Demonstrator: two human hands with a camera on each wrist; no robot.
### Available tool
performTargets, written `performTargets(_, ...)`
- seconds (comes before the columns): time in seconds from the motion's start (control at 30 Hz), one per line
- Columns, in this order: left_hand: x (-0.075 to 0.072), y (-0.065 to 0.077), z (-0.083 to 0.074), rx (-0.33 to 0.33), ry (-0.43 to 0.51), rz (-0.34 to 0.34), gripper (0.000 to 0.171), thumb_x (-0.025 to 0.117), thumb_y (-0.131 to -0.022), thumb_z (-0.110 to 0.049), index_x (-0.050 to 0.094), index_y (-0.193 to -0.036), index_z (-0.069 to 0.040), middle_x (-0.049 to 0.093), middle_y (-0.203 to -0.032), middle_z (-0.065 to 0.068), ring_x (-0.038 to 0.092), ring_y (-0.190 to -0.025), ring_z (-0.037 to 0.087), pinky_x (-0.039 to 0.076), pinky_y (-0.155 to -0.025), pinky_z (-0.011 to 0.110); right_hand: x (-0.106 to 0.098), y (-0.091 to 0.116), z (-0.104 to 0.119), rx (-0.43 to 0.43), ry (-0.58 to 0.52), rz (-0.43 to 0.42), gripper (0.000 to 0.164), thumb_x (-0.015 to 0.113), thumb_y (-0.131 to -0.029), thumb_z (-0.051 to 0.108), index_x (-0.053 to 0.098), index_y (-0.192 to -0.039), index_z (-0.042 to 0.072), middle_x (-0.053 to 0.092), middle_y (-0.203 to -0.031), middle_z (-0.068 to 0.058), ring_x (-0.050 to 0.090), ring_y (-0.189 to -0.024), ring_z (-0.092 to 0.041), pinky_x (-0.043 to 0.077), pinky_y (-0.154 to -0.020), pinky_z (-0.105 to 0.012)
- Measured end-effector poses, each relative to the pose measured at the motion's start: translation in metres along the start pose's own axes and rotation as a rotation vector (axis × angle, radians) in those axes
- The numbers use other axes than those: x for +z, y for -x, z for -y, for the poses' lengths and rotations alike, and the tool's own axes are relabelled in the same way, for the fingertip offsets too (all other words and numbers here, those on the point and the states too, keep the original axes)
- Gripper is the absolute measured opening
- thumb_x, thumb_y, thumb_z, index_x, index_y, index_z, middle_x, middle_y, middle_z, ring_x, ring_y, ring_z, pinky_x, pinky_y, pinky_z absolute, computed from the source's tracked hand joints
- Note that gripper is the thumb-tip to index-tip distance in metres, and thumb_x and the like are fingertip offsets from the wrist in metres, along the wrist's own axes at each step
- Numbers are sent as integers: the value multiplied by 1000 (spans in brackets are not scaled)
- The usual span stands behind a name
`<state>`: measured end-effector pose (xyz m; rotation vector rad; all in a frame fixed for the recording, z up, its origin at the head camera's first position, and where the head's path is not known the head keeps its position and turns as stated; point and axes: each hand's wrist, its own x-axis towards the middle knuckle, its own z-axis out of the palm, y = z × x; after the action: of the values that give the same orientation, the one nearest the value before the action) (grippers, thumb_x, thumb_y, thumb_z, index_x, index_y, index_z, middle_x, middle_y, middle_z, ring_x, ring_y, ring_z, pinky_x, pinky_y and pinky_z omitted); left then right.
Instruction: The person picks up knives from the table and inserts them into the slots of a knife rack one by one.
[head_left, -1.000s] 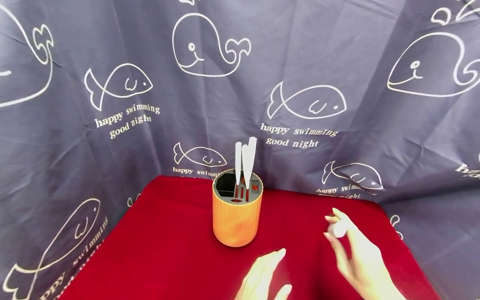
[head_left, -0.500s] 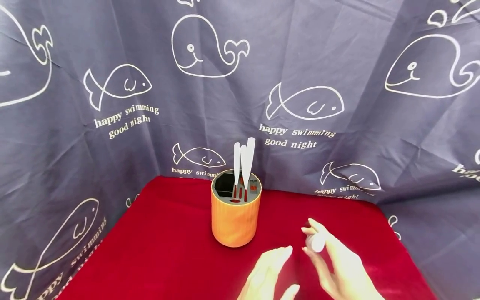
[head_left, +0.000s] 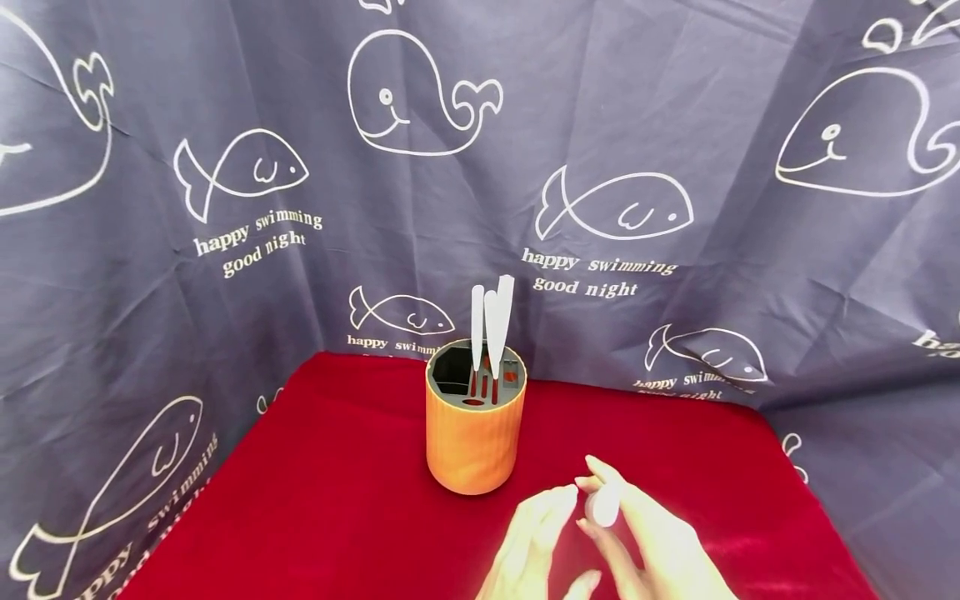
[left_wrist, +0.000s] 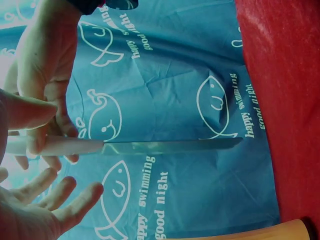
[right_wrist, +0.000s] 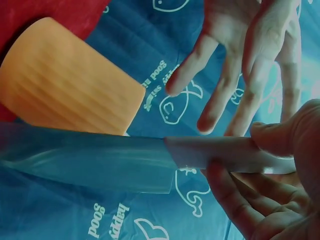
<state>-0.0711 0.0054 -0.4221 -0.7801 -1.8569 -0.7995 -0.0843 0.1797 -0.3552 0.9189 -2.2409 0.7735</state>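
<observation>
My right hand (head_left: 660, 537) pinches the pale handle (head_left: 604, 505) of a kitchen knife between thumb and fingers. In the right wrist view the broad blade (right_wrist: 95, 157) extends from the handle, overlapping the lower edge of the orange knife block. My left hand (head_left: 528, 537) is open, fingers spread and slightly bent, close beside the handle; in the left wrist view its fingers (left_wrist: 82, 202) stand near the grip. The round orange knife block (head_left: 472, 450) stands upright on the table, ahead and left of both hands. Several white-handled knives (head_left: 491, 321) stick up from its dark slotted top.
A red cloth (head_left: 337, 483) covers the table. Grey-blue fabric (head_left: 450, 208) printed with whales and fish hangs behind it and along both sides. The block stands close to the back edge.
My right hand has moved left with the knife, up beside my left hand. The left hand has shifted slightly right. The knife block stays put.
</observation>
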Motion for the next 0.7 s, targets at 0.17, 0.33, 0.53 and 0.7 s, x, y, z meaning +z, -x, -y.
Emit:
performTargets(0.17, -2, -2, -3, -5, 19, -13, 62, 72, -94, -28, 51, -140, 7, 57, -138, 14, 56, -128, 21, 48, -110, 20, 0, -1, 5, -22, -25, 11, 57, 76, -91, 34, 58, -140, 12, 74, -115, 4, 68, -106, -2, 38, -105, -1)
performTargets(0.33, -2, -4, -5, 26, 10, -43, 57, 69, -96, -27, 52, -137, 9, 60, -132, 17, 59, -121, 22, 53, -103, 21, 4, -2, 7, -50, -46, -25, 49, 68, -95, 39, 61, -136, 12, 72, -112, 5, 66, -102, 0, 41, -102, -1)
performTargets(0.53, -2, -5, -7, 44, -5, -77, 53, 66, -98, -25, 53, -135, 10, 62, -129, 20, 63, -117, 24, 55, -99, 22, 10, -4, 8, -163, -34, -88, 51, 55, -101, 47, 63, -134, 8, 66, -118, 2, 63, -103, 0, 45, -100, -4)
performTargets(0.7, -2, -8, -4, 102, 16, -105, 51, 66, -97, -22, 53, -133, 12, 62, -128, 23, 65, -116, 27, 56, -99, 24, 11, -5, 8, -192, -17, -85, 52, 51, -103, 47, 63, -135, 8, 64, -120, 2, 60, -103, 1, 45, -100, -4)
